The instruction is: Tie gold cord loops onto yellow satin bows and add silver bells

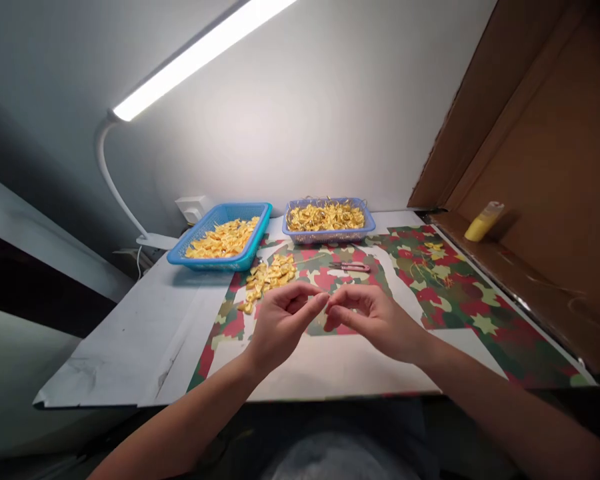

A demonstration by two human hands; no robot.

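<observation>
My left hand and my right hand meet fingertip to fingertip above the camouflage-patterned sheet on the table. Both are closed in a pinch; whatever sits between the fingertips is too small to make out. Just beyond my left hand lies a loose pile of small yellow folded pieces. Small pink scissors lie on the sheet beyond my right hand.
A blue basket of yellow pieces stands at the back left. A second blue basket with yellow pieces and gold strings stands beside it. A yellow bottle lies on the cardboard ledge at right. A desk lamp arches over from the left.
</observation>
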